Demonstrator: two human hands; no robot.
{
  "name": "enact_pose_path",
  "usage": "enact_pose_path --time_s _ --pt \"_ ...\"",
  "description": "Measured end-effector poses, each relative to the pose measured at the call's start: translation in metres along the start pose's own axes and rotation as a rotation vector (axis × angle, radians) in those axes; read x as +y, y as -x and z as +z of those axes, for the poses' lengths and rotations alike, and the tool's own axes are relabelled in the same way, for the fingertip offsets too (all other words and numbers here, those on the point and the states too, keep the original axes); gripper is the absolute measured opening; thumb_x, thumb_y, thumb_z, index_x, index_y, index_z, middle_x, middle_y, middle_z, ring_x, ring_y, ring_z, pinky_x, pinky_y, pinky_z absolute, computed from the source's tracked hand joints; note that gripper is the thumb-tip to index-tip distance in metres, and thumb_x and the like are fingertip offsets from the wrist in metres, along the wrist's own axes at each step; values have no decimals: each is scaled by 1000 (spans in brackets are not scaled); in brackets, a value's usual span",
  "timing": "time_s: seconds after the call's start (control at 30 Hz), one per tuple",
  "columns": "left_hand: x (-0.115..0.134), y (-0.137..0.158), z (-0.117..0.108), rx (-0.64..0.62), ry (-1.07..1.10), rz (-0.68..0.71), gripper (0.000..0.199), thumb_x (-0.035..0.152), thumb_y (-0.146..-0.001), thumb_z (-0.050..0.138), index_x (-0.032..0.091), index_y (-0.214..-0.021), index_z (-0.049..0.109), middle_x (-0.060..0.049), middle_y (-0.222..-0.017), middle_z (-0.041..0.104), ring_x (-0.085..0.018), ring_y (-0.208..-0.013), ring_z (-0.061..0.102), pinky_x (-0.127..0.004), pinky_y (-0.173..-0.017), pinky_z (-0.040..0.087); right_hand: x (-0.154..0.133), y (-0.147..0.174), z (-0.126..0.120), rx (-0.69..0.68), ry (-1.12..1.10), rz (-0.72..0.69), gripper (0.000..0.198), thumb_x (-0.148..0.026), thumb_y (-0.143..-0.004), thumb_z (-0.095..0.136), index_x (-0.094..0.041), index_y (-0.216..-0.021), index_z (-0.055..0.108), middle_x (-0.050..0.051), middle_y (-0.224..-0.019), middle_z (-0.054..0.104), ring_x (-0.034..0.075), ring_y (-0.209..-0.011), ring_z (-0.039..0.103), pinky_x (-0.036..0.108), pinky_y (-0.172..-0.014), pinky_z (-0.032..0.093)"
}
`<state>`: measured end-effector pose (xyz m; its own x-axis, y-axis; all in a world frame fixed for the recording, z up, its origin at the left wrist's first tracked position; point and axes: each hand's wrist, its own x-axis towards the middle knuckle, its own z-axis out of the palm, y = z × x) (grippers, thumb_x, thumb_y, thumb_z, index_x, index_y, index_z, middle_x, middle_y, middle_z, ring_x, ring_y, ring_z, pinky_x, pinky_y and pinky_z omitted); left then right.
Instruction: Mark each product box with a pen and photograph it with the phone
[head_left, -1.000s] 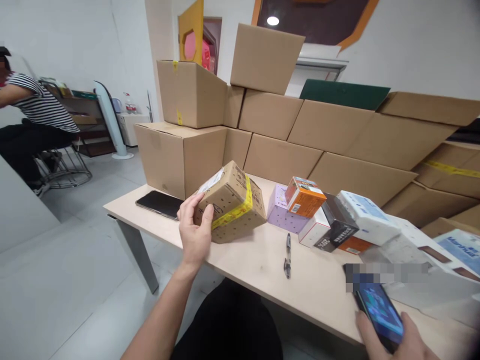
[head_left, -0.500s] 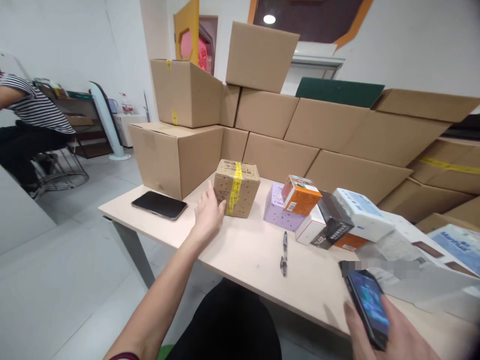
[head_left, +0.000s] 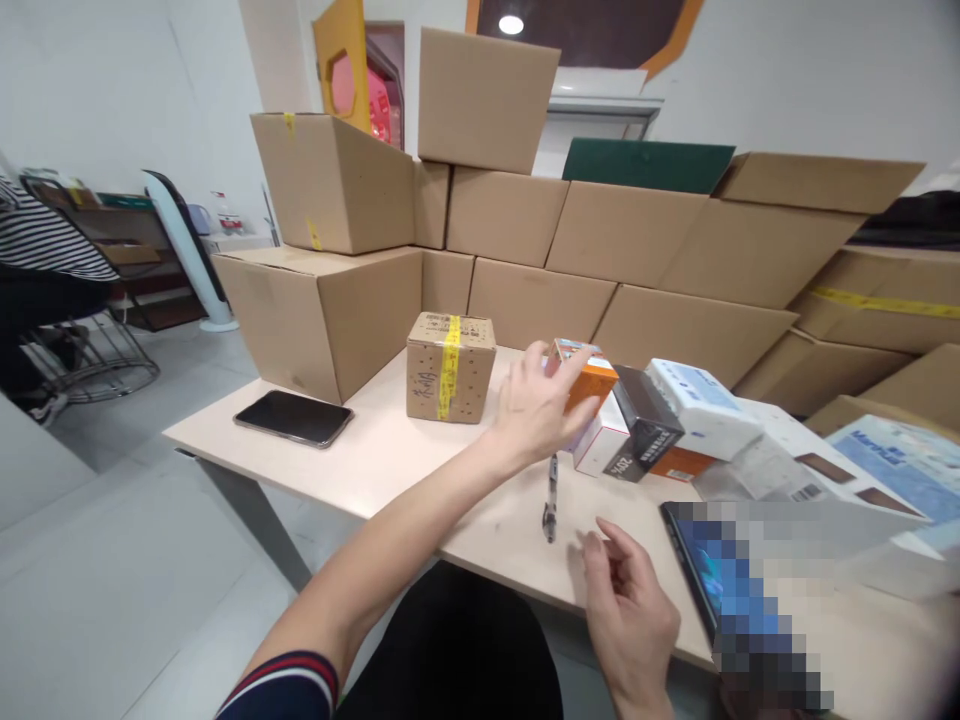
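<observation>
We see the orange box cupped by the left hand, fingers half spread; whether they grip, we cannot tell. This hand has just left the taped carton, now standing free at nine o'clock. The right hand, half-curled and empty, has parted from the lit phone at its three o'clock. White box and black box crowd six and four; pen, seven.

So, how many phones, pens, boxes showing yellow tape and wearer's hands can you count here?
Phones: 2, dark phone and lit phone
Pens: 1, pen
Yellow-taped boxes: 3, small box, upper-left box, far-right box
Hands: 2, left hand and right hand
Total: 8
</observation>
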<state>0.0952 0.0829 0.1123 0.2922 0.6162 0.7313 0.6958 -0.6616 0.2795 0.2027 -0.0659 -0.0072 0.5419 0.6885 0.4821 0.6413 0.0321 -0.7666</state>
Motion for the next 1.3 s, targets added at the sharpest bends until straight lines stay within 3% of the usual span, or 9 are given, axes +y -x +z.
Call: enact_pose_path --time_s 0.13,0.27,0.47,0.6,0.73,0.87,0.97,1.1,1.3 --pt "25 -36 33 -106 -57 -100 56 61 -86 58 25 -129 55 -18 -133 41 -35 -106 52 -47 -80 48 1 0 -4 3 -60 47 47 -56 -86 59 -13 -102 70 6 -74 71 18 -63 68 25 -59 53" --pt "21 -45 41 -171 -36 -114 40 41 -90 59 20 -123 59 -17 -123 47 -32 -101 56 -44 -75 51 1 -1 -4 -7 -90 53 47 -55 -87 58 -13 -106 68 5 -73 69 17 -63 67 25 -60 53" --pt "-22 24 -34 44 276 -180 33 31 -87 61 25 -119 63 -8 -116 53 -22 -104 60 -41 -97 50 3 1 -2 22 -44 38 46 -55 -87 58 -14 -104 69 5 -75 70 17 -64 66 26 -63 53" --pt "-50 95 -71 74 518 -370 32 39 -89 61 24 -118 64 -8 -116 59 -22 -106 60 -34 -87 54 2 0 1 -9 9 6 46 -55 -87 57 -15 -106 70 5 -76 71 16 -62 64 27 -64 52" --pt "-67 137 -64 69 651 -584 39 46 -88 62 21 -118 63 -10 -116 64 -23 -102 64 -34 -82 56 -15 2 12 -52 -52 -28 37 -48 -90 58 -17 -108 68 3 -77 70 15 -64 63 26 -64 53" --pt "-72 146 -47 84 723 -651 42 51 -92 54 22 -122 60 -9 -115 67 -22 -99 67 -35 -83 56 -43 6 31 -116 -151 -222 27 -37 -94 54 -18 -112 64 6 -95 69 16 -80 66 29 -72 56" --pt "-73 147 -43 92 729 -644 45 53 -93 52 22 -125 58 -10 -119 66 -24 -104 67 -35 -85 56 -55 7 45 -173 -184 -298 46 -41 -93 57 -17 -132 52 14 -119 63 20 -98 65 35 -78 58" --pt "-75 152 -45 93 663 -608 48 54 -93 50 22 -130 55 -12 -125 64 -26 -112 65 -37 -85 57 -58 8 55 -309 -195 -256 74 -51 -91 58 -18 -151 30 17 -134 57 25 -110 64 38 -79 60" --pt "-69 146 -37 39 964 -660 52 43 -90 56 26 -138 47 -11 -141 56 -28 -123 60 -41 -95 55 -54 6 53 -395 -298 -194 74 -41 -97 51 -22 -157 12 15 -145 52 24 -124 59 41 -92 57"
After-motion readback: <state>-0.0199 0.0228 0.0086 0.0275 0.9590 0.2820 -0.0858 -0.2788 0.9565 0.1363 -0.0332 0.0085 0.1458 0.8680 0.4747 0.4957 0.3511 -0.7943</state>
